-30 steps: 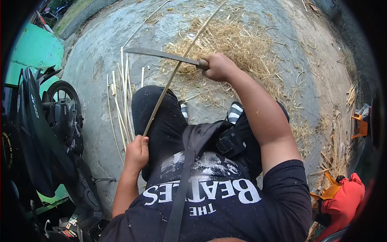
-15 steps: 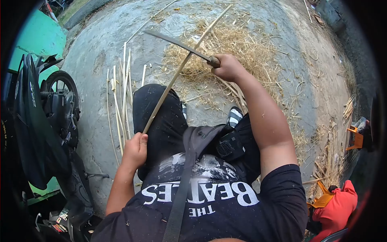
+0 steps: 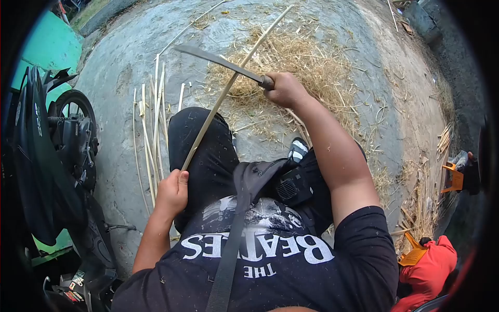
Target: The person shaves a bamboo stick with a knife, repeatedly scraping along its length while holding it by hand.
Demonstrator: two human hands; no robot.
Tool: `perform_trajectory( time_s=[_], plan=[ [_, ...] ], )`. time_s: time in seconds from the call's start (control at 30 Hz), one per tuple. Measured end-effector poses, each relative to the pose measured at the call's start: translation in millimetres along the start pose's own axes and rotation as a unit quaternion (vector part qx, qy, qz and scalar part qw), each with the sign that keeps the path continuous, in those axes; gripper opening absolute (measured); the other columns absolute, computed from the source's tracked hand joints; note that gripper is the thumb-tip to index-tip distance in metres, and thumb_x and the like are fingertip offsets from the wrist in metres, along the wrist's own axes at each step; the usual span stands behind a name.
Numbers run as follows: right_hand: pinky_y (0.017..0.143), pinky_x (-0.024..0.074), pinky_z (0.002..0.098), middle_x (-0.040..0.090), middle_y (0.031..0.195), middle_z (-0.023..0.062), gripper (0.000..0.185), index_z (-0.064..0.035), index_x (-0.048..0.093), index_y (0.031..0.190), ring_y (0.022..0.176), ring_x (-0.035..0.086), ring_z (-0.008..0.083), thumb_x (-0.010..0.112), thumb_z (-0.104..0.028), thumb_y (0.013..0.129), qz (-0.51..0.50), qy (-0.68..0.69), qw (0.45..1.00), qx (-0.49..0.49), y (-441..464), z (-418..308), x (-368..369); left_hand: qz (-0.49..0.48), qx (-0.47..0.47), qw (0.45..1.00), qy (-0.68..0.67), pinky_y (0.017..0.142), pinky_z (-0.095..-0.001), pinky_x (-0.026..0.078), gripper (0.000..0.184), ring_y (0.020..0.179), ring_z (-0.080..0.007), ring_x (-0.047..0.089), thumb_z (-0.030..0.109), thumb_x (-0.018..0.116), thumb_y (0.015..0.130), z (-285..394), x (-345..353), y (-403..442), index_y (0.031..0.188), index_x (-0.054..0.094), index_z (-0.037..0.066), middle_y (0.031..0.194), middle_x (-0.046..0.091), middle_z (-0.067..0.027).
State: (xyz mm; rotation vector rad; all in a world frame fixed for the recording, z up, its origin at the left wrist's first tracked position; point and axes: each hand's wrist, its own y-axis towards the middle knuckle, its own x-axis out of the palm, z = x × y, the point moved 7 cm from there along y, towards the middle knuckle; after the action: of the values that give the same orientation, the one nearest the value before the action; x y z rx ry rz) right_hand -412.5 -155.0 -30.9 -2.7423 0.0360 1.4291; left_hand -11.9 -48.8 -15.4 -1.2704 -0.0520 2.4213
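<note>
My left hand (image 3: 173, 191) is closed on the lower end of a long thin wooden strip (image 3: 212, 113), beside my bent left knee. The strip slants up and away to the right. My right hand (image 3: 286, 89) is wrapped round the handle of a long knife (image 3: 218, 60). Its blade points left and lies across the upper part of the strip; they appear to touch. A heap of pale shavings (image 3: 306, 65) lies on the ground beyond my right hand.
Several pale strips (image 3: 155, 125) lie left of my knee. A motorcycle (image 3: 49, 156) stands at the far left. At the lower right is a person in red (image 3: 429, 275), with an orange object (image 3: 413, 256). More strips (image 3: 423, 203) lie along the right side.
The knife blade first slid up the strip and tilted, then came back down a little and levelled slightly. My left hand has kept its hold on the strip's lower end.
</note>
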Motion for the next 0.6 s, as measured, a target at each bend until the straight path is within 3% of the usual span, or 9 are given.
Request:
perform_trajectory(
  time_s=[0.13, 0.23, 0.3, 0.37, 0.47, 0.6],
  plan=[
    [0.087, 0.0561, 0.0507, 0.075, 0.101, 0.0186, 0.023, -0.0103, 0.072, 0.102, 0.098, 0.072, 0.0389, 0.068, -0.025, 0.085, 0.007, 0.002, 0.996, 0.085, 1.8, 22.9, -9.9, -0.018, -0.009, 0.999, -0.038, 0.06, -0.051, 0.043, 0.049, 0.068, -0.0495, 0.06, 0.04, 0.048, 0.111, -2.9, -7.4, 4.5, 0.086, 0.055, -0.002, 0.071, 0.058, -0.0275],
    [0.087, 0.0561, 0.0505, 0.074, 0.101, 0.0192, 0.023, -0.0105, 0.072, 0.102, 0.098, 0.071, 0.0385, 0.068, -0.025, 0.084, -0.008, -0.011, 1.0, 0.026, -10.3, -13.9, -13.1, -0.029, -0.012, 0.998, -0.051, 0.061, -0.0501, 0.044, 0.049, 0.068, -0.0491, 0.06, 0.04, 0.048, 0.111, -4.5, -3.2, 5.2, 0.086, 0.054, -0.002, 0.071, 0.058, -0.027],
    [0.088, 0.0565, 0.0493, 0.074, 0.1, 0.0191, 0.022, -0.0105, 0.072, 0.1, 0.098, 0.071, 0.038, 0.068, -0.021, 0.082, -0.064, -0.122, 0.989, -0.053, -25.9, -54.0, -6.7, -0.015, -0.002, 1.0, 0.011, 0.059, -0.0514, 0.044, 0.046, 0.067, -0.0508, 0.06, 0.037, 0.051, 0.11, 5.3, -2.6, 8.3, 0.084, 0.053, -0.001, 0.069, 0.058, -0.0268],
    [0.09, 0.0565, 0.0484, 0.075, 0.101, 0.0183, 0.023, -0.011, 0.073, 0.102, 0.1, 0.071, 0.0369, 0.068, -0.018, 0.081, -0.103, -0.052, 0.993, -0.006, -9.9, -27.9, 2.9, 0.01, 0.011, 0.999, 0.029, 0.057, -0.0525, 0.043, 0.044, 0.067, -0.0519, 0.059, 0.036, 0.053, 0.11, 11.2, -2.0, 4.7, 0.084, 0.052, 0.0, 0.067, 0.058, -0.0268],
    [0.091, 0.0564, 0.0476, 0.075, 0.102, 0.0177, 0.026, -0.0111, 0.074, 0.104, 0.102, 0.071, 0.0361, 0.067, -0.018, 0.08, -0.064, -0.019, 0.994, 0.092, 3.1, 0.2, 2.1, 0.037, 0.024, 0.998, 0.049, 0.056, -0.0537, 0.042, 0.042, 0.066, -0.053, 0.058, 0.034, 0.055, 0.109, 17.7, -6.4, 4.4, 0.083, 0.052, 0.001, 0.066, 0.057, -0.0267],
    [0.088, 0.0573, 0.0479, 0.075, 0.102, 0.0168, 0.024, -0.0108, 0.074, 0.101, 0.099, 0.072, 0.0366, 0.067, -0.02, 0.081, -0.037, -0.074, 0.996, 0.022, -10.9, -26.3, -9.5, 0.008, 0.019, 0.998, 0.053, 0.056, -0.0536, 0.042, 0.041, 0.066, -0.053, 0.058, 0.033, 0.054, 0.109, 9.6, -9.8, 2.0, 0.084, 0.052, 0.001, 0.066, 0.057, -0.027]
  ],
)
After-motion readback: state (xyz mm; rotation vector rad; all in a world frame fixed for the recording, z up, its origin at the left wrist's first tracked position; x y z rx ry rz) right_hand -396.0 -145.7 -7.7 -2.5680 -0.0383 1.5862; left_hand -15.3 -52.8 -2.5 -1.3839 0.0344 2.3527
